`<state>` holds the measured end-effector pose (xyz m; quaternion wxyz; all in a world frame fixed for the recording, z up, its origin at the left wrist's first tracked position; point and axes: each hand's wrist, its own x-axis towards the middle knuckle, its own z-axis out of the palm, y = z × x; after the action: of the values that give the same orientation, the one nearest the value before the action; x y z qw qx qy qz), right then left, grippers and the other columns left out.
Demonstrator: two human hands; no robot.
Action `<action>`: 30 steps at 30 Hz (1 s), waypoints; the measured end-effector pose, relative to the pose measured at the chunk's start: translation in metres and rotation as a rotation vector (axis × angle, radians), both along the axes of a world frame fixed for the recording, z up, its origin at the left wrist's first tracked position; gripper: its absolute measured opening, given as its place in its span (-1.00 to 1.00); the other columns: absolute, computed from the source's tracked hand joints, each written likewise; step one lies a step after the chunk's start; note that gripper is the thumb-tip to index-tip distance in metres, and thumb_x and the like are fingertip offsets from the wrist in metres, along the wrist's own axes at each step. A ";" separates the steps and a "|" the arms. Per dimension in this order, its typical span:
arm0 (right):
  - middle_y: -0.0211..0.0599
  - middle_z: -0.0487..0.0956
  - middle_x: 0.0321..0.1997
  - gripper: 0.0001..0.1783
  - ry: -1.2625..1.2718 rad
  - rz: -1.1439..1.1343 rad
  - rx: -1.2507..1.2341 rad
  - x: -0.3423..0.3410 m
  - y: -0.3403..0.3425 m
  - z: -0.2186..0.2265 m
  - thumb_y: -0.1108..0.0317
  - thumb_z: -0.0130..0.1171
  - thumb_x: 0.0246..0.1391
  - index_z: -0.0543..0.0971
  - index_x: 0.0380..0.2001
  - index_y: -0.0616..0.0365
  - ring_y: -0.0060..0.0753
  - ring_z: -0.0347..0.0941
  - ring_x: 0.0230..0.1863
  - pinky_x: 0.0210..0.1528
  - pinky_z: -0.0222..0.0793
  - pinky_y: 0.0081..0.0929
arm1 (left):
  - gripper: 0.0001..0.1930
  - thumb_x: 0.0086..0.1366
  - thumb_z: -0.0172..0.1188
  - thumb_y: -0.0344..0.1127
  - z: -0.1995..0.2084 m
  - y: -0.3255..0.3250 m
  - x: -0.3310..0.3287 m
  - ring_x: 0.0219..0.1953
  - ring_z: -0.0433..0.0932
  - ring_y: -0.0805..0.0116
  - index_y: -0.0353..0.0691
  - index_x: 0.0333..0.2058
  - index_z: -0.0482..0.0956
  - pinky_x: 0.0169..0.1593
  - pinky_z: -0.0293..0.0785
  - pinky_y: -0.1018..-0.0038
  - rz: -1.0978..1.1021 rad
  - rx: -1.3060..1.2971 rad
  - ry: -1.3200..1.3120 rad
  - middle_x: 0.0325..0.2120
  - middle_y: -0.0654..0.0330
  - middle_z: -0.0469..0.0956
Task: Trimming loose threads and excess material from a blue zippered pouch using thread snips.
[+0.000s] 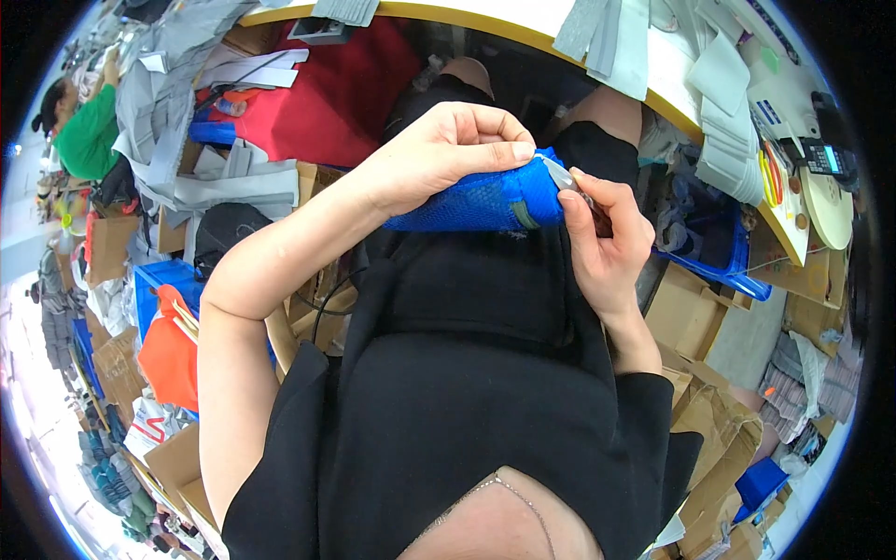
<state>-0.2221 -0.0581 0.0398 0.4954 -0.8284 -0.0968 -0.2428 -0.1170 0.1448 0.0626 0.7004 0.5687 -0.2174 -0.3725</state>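
Note:
A blue mesh fabric piece [457,205], rolled or folded into a long shape with a dull green band near its right end, is held up above my lap. My left hand [457,145] grips its upper edge, thumb and fingers pinched together. At its right end, my right hand [611,224] pinches a small pale grey flap [558,175] between thumb and forefinger. The other fingers of that hand are curled in. What lies inside the blue piece is hidden.
A yellow-edged worktable [504,28] curves across the far side, with grey fabric strips [621,47] hanging over it. Right of my knees is a blue plastic crate [723,271]. Cardboard boxes [686,313] stand at right. Red cloth [322,103] lies left; beyond it sits a person in green [86,140].

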 end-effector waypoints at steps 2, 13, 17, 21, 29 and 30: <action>-0.35 0.58 -0.47 -0.78 0.018 0.012 0.065 0.001 0.004 -0.003 0.35 0.31 0.13 0.58 -0.25 0.28 -0.69 0.42 -0.52 -0.47 0.32 -0.67 | -0.77 0.33 0.24 -0.24 0.002 0.000 0.001 -0.32 0.53 0.65 -0.30 -0.22 0.60 -0.17 0.45 0.66 -0.002 0.015 0.000 -0.37 0.31 0.60; -0.62 0.46 -0.50 -0.77 0.221 -0.005 0.337 0.005 0.008 0.014 0.39 0.33 0.11 0.55 -0.22 0.25 -0.88 0.22 -0.50 -0.45 0.13 -0.83 | -0.80 0.33 0.25 -0.23 -0.012 -0.002 -0.006 -0.41 0.48 0.72 -0.26 -0.23 0.63 -0.34 0.40 0.73 0.089 0.146 0.062 -0.43 0.38 0.59; -0.49 0.53 -0.52 -0.78 0.230 -0.054 0.122 0.008 0.015 0.008 0.46 0.40 -0.02 0.60 -0.29 0.25 -0.83 0.33 -0.53 -0.47 0.23 -0.79 | -0.80 0.32 0.26 -0.24 -0.012 -0.005 -0.005 -0.42 0.48 0.71 -0.25 -0.23 0.64 -0.38 0.38 0.73 0.140 0.178 0.024 -0.43 0.38 0.59; -0.40 0.56 -0.51 -0.79 0.205 -0.063 0.114 0.007 0.018 0.008 0.54 0.35 -0.06 0.60 -0.29 0.24 -0.75 0.39 -0.54 -0.47 0.30 -0.71 | -0.83 0.31 0.25 -0.27 -0.011 -0.007 -0.010 -0.41 0.48 0.70 -0.23 -0.23 0.64 -0.38 0.38 0.75 0.161 0.204 0.042 -0.42 0.37 0.58; -0.41 0.40 -0.61 -0.60 -0.361 0.039 -0.458 0.015 0.005 -0.008 0.55 0.31 -0.37 0.61 -0.29 0.15 -0.39 0.38 -0.61 -0.58 0.29 -0.49 | -0.82 0.31 0.22 -0.20 -0.017 -0.011 -0.010 -0.36 0.50 0.66 -0.18 -0.36 0.60 -0.33 0.46 0.68 0.132 0.175 0.181 -0.45 0.38 0.56; -0.40 0.38 -0.63 -0.55 -0.387 0.060 -0.460 0.014 0.003 -0.009 0.62 0.29 -0.42 0.62 -0.27 0.18 -0.39 0.34 -0.63 -0.60 0.24 -0.50 | -0.82 0.31 0.22 -0.20 -0.015 -0.009 -0.010 -0.36 0.50 0.66 -0.18 -0.36 0.60 -0.33 0.46 0.68 0.134 0.175 0.182 -0.45 0.38 0.56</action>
<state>-0.2082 -0.0553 0.0308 0.2743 -0.8538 -0.2663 -0.3533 -0.1273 0.1354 0.0481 0.6882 0.6049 -0.0810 -0.3924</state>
